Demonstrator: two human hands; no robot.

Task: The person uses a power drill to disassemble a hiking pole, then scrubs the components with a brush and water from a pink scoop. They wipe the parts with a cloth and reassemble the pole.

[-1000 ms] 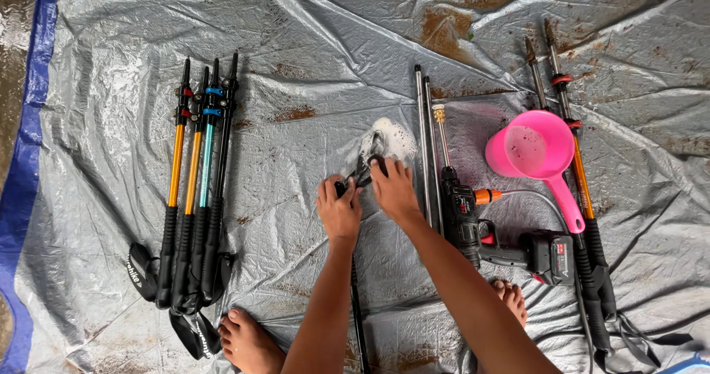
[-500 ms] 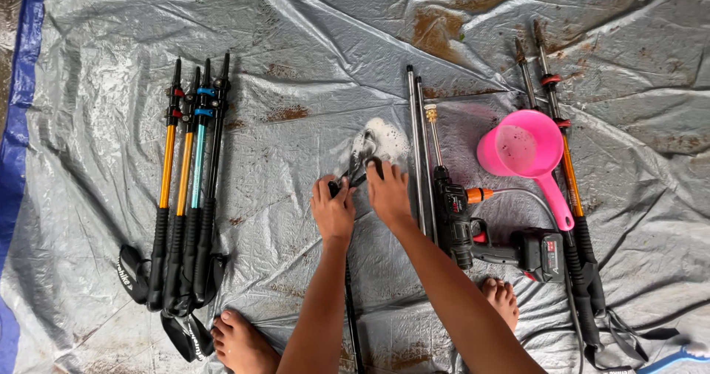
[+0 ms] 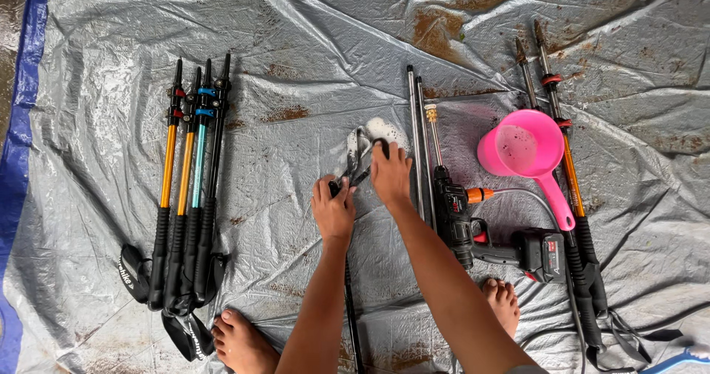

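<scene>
My left hand (image 3: 333, 213) grips the black handle end of a trekking pole (image 3: 349, 293) that lies along the grey tarp (image 3: 310, 63) between my arms. My right hand (image 3: 390, 174) presses down on the pole's wrist strap (image 3: 356, 151), which is covered in white soap foam (image 3: 384, 131). Both hands are closed on the pole's upper end. The pole's lower shaft runs back under my left forearm toward the bottom edge.
Several trekking poles (image 3: 188, 189) lie bundled at the left. Two bare metal shafts (image 3: 416, 137) and a cordless pressure washer gun (image 3: 473, 230) lie right of my hands. A pink scoop (image 3: 529, 152) rests over two more poles (image 3: 573, 189). My bare feet (image 3: 240, 341) are at the bottom.
The view has drifted slightly. My hands stay on the foamy strap and handle, with the right hand shifting a little over the strap.
</scene>
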